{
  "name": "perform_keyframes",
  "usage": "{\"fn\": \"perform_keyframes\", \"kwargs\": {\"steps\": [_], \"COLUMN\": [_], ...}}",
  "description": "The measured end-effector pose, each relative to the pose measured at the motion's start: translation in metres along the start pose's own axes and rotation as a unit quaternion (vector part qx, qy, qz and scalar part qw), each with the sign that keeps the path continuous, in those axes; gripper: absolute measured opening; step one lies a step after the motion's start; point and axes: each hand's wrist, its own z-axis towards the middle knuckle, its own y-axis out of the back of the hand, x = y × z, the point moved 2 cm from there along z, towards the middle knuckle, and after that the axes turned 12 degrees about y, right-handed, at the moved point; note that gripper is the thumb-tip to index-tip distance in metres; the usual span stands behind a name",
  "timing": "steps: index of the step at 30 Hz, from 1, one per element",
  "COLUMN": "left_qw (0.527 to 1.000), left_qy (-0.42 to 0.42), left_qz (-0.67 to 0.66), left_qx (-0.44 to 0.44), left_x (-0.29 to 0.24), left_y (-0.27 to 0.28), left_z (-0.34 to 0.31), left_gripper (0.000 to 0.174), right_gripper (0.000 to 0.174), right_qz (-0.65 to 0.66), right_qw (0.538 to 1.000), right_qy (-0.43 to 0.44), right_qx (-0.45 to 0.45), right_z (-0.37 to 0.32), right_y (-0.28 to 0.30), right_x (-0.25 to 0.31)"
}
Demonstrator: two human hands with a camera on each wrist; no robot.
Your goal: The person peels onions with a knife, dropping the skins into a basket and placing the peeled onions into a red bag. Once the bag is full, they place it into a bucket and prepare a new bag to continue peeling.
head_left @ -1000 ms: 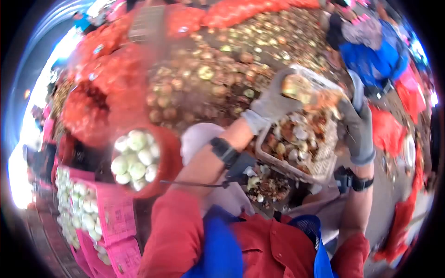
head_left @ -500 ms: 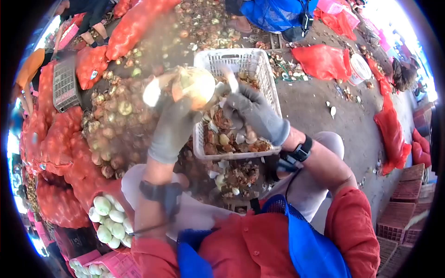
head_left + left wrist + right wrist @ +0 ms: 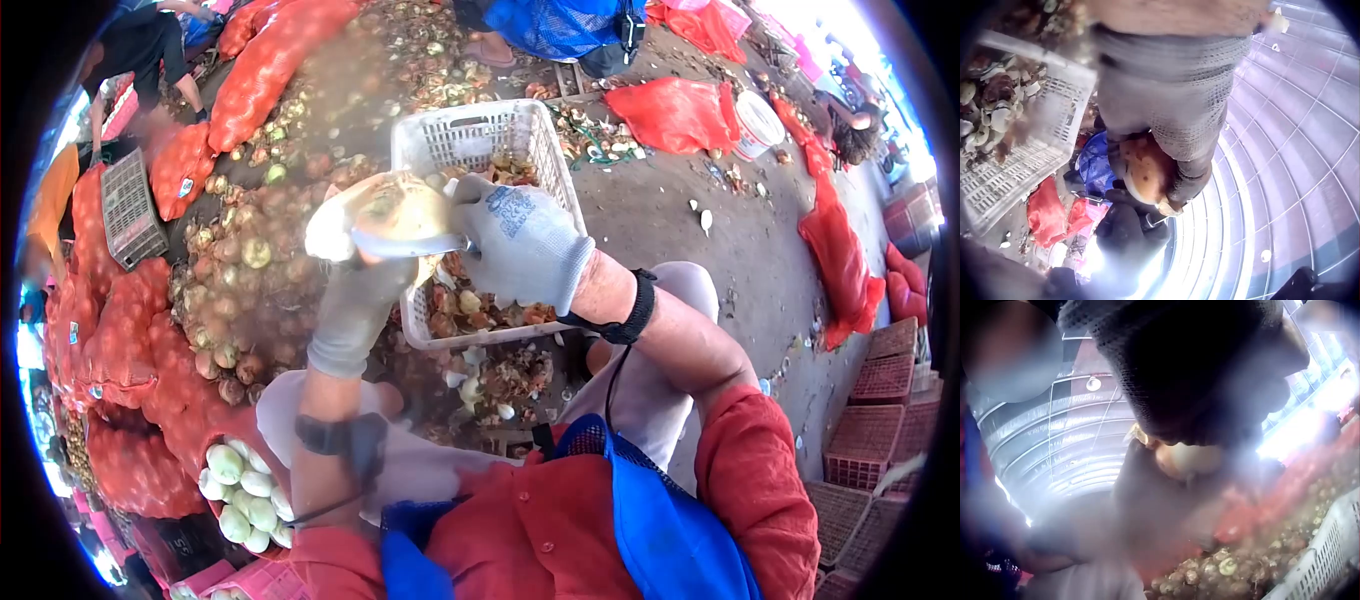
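Observation:
My gloved left hand point(image 3: 352, 310) holds a large onion point(image 3: 405, 205) from below, with brown skin still showing on it. A knife point(image 3: 415, 245) is in my gloved right hand point(image 3: 520, 243), its blade lying across the near side of the onion. Both hands are above the left side of a white plastic crate point(image 3: 560, 185) that holds onion skins and scraps. In the left wrist view, the left fingers wrap around the onion point(image 3: 1147, 172), and the right hand point(image 3: 1132, 234) is close against it. The right wrist view is dark and blurred, with part of the onion point(image 3: 1188, 459) showing beneath the glove.
Unpeeled onions point(image 3: 240, 290) cover the ground to the left, beside red mesh sacks point(image 3: 130, 340). Peeled onions point(image 3: 240, 490) fill a bucket at lower left. A red net bag point(image 3: 675, 115) and white bucket point(image 3: 760, 125) lie at back right, with stacked crates point(image 3: 860, 450) at far right.
The head view has swung round since a second ago. Over the last half second my right hand has moved left to the onion, bringing the knife blade across it.

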Motion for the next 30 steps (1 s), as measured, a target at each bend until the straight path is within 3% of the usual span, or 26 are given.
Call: {"fn": "perform_keyframes", "kwargs": {"steps": [3, 6, 7, 10, 14, 17, 18, 20, 21, 22, 24, 25, 27, 28, 30], "left_qw": [0.997, 0.966, 0.993, 0.987, 0.989, 0.974, 0.922, 0.837, 0.935, 0.988, 0.992, 0.983, 0.981, 0.980, 0.959], "left_qy": [0.015, 0.029, -0.019, -0.056, 0.010, -0.041, -0.179, -0.308, -0.218, -0.112, -0.086, -0.080, -0.073, -0.069, -0.040], "left_qz": [0.072, 0.241, 0.111, -0.041, 0.147, 0.219, 0.343, 0.451, 0.277, 0.094, 0.092, 0.165, 0.176, 0.181, 0.280], "left_qx": [-0.037, -0.087, -0.023, 0.145, -0.020, -0.043, -0.030, -0.002, 0.020, 0.040, 0.025, -0.010, 0.026, 0.044, -0.019], "left_x": [0.000, -0.009, -0.012, -0.012, -0.013, -0.015, -0.019, -0.014, -0.016, -0.017, -0.018, -0.013, -0.020, -0.024, -0.023], "left_y": [0.001, -0.009, -0.017, -0.007, -0.006, 0.001, 0.005, 0.001, -0.008, -0.017, -0.015, 0.001, -0.011, -0.016, -0.015], "left_z": [0.001, -0.008, -0.012, -0.007, -0.007, 0.008, 0.013, 0.010, 0.003, -0.003, -0.008, -0.007, -0.010, -0.012, -0.013], "left_gripper": [0.080, 0.084, 0.073, 0.065, 0.080, 0.084, 0.076, 0.067, 0.069, 0.071, 0.072, 0.071, 0.070, 0.070, 0.074], "right_gripper": [0.014, 0.014, 0.015, 0.019, 0.021, 0.022, 0.022, 0.022, 0.021, 0.021, 0.020, 0.020, 0.019, 0.019, 0.020], "right_qz": [-0.015, -0.004, -0.033, -0.052, -0.008, -0.020, -0.021, -0.025, -0.031, -0.039, -0.057, -0.025, 0.029, -0.029, -0.003], "right_qw": [0.999, 1.000, 0.999, 0.997, 0.999, 1.000, 0.999, 0.999, 0.998, 0.995, 0.997, 0.998, 0.998, 0.996, 0.999], "right_qy": [-0.027, -0.006, -0.010, -0.020, -0.001, -0.005, -0.007, -0.022, -0.014, -0.005, -0.040, -0.037, -0.027, -0.059, -0.050], "right_qx": [0.014, -0.021, -0.041, -0.048, -0.031, -0.021, -0.026, -0.031, -0.061, -0.092, -0.047, -0.047, -0.040, 0.053, -0.006], "right_z": [0.000, -0.002, -0.002, -0.001, -0.002, 0.001, 0.001, -0.002, 0.000, -0.001, -0.001, -0.003, -0.006, -0.001, -0.006], "right_y": [-0.009, -0.009, -0.005, -0.007, -0.016, -0.014, -0.018, -0.034, -0.043, -0.045, -0.039, -0.042, -0.038, -0.016, -0.028], "right_x": [-0.006, -0.019, -0.028, -0.021, 0.005, 0.005, 0.002, -0.015, -0.037, -0.049, -0.043, -0.036, -0.015, 0.010, 0.000]}}
